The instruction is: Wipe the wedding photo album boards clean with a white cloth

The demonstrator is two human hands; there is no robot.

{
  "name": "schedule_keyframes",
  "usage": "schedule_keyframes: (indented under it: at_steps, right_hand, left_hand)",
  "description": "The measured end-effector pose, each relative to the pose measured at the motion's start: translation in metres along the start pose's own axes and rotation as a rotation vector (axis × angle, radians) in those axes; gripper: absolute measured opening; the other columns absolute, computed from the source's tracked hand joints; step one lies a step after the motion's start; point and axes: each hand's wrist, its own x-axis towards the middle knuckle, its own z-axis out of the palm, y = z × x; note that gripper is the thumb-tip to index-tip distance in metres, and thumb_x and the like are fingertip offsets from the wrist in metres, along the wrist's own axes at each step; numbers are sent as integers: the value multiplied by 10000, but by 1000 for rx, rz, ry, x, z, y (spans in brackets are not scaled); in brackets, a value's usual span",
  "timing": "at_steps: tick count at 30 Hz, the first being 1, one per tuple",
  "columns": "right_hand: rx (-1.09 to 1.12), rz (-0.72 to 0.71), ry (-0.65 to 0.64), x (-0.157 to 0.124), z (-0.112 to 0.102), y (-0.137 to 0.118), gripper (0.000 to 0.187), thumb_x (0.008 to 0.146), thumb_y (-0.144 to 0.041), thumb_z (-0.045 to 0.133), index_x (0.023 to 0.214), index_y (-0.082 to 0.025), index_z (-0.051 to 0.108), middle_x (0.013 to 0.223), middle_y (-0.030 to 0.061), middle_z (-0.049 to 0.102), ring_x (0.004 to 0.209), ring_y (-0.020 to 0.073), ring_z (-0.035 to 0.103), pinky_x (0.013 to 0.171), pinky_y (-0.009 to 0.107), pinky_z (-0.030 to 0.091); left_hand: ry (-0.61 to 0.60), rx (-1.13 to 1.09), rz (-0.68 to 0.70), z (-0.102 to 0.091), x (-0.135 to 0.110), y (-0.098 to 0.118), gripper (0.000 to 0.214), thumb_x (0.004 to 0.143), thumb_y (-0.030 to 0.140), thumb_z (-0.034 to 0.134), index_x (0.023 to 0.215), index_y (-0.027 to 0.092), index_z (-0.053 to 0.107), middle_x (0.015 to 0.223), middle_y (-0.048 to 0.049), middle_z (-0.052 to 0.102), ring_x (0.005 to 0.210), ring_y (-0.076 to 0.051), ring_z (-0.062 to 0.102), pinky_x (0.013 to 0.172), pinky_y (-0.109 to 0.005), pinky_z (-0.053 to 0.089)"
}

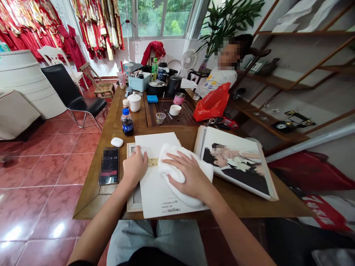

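Observation:
A white card sheet (158, 192) lies on a framed picture (132, 201) at the near edge of the wooden table (244, 203). My left hand (135, 166) rests on the sheet's left edge with its fingers curled under. My right hand (188, 173) lies flat, fingers spread, on a white cloth (172, 157) that sits on the sheet. A small tan patch (152, 162) shows on the sheet between the two hands.
A phone (109, 166) and white earbud case (117, 142) lie left of the sheet, a cola bottle (127, 122) behind. A large photo print (238, 164) lies right. Cups, a red bag (213, 103) and a tea tray (173, 111) stand farther back. A person sits at the far right. A black chair (72, 94) stands left.

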Motion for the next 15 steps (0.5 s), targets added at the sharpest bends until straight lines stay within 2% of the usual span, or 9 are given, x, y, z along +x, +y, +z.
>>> schedule_keyframes:
  at_steps: [4,7,11,15]
  right_hand:
    - [72,-70,-60,12,7,-26,512,867,-382,571,1364,-270,626,1547,58,513,1499,388,320,1187,734,145]
    - [95,-127,-90,18,9,-35,526,873,-379,573,1385,-263,609,1553,80,503,1501,376,322,1189,743,109]
    - [82,-119,-103,16,1,-19,498,879,-366,570,1371,-307,614,1549,59,511,1486,356,362,1182,738,159]
    - [17,-40,-38,7,-9,11,490,869,-362,582,1355,-306,625,1527,55,538,1467,358,394,1167,720,243]
  left_hand:
    - [-22,12,8,-2,0,-1,395,1061,433,321,1343,187,448,1099,-130,749,977,-277,744,778,-324,494]
    - [-33,18,22,-2,1,-3,397,1070,446,299,1340,194,445,1083,-126,748,970,-269,745,767,-315,492]
    - [-18,3,16,0,1,-3,403,1061,445,315,1350,194,441,1113,-132,747,985,-282,743,787,-335,498]
    - [-8,-16,-3,1,1,-1,404,1052,428,326,1358,193,447,1109,-135,752,972,-288,745,803,-349,500]
